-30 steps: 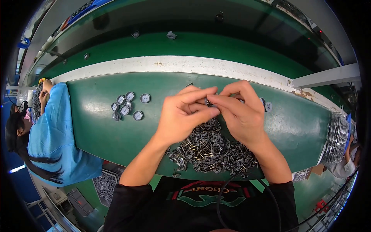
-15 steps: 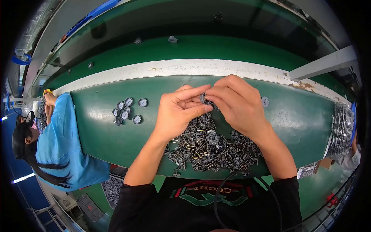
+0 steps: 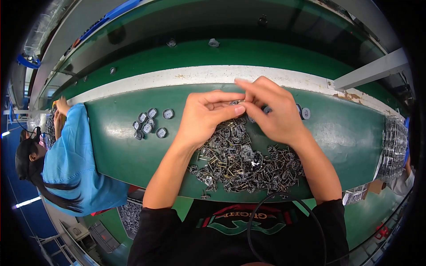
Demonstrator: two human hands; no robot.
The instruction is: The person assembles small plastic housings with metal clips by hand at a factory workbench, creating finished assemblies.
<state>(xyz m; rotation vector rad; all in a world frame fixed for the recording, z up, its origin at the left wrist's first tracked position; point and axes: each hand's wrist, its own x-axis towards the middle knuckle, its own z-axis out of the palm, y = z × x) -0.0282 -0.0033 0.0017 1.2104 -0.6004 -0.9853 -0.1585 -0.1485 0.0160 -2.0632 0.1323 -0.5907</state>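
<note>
In front of my chest, over the bench, my left hand [image 3: 202, 117] pinches a small grey round housing [image 3: 235, 102] between thumb and fingers; most of it is hidden. My right hand [image 3: 276, 113] meets it there, thumb tip close to the housing. The right index finger is lifted and slightly blurred, the others curl in. A bit of grey plastic [image 3: 266, 109] shows beneath the right fingers; whether it is held I cannot tell. Below both hands spreads a heap of small dark parts with brass-coloured metal pins [image 3: 242, 164].
Several grey housings [image 3: 147, 128] lie to the left, with another one [image 3: 305, 113] right of my hand. Beyond a white rail [image 3: 195, 75] runs a green belt carrying scattered parts [image 3: 214, 43]. A co-worker in blue [image 3: 75, 155] sits left. Clear packaging [image 3: 394, 142] is stacked right. A black cable [image 3: 250, 230] crosses my front.
The right index finger has lifted off the housing, and my fingers now cover more of it. Parts on the far belt have shifted right. The view has moved slightly.
</note>
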